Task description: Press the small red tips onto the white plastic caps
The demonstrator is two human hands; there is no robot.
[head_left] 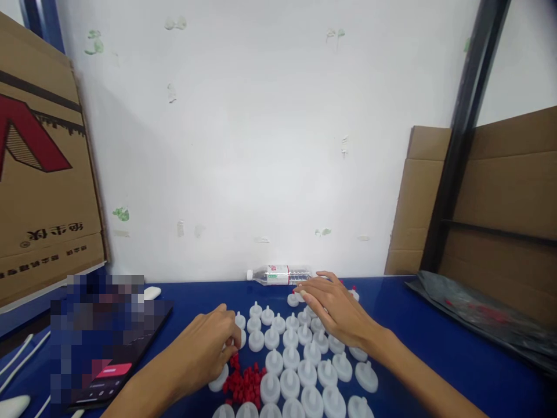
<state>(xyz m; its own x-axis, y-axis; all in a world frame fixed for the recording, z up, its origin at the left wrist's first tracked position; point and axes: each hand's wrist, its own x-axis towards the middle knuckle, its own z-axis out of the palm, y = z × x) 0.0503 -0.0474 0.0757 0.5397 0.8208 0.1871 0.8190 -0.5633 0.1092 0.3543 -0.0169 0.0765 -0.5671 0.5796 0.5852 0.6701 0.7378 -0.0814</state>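
1. The landmark is the pile of red pieces (246, 384) on the blue tabletop (387, 325); its pieces lie jumbled, with no shared long axis.
2. The left hand (213, 338) is the nearer one, just beside the pile's far-left edge. From its thumb, the red pieces lie below and slightly to the right, toward the wearer.
3. Its fingers are curled inward with the thumb close beneath them; whether anything is pinched between them I cannot tell.
4. White spouted caps (289, 383) stand in loose rows to the right of the pile and beyond it, a few also on its near and left sides. Their long axes run upright, spouts up.
5. The right hand (333, 306) is well apart from the pile, beyond it and to the right, above the farthest white caps.
6. Its fingers reach leftward, thumb tip near the index fingertip, close to a red-tipped cap (293, 300); contact or grip cannot be told.
7. The clear bottle (277, 274) lies on its side beyond the pile, long axis left to right, near the right fingertips.
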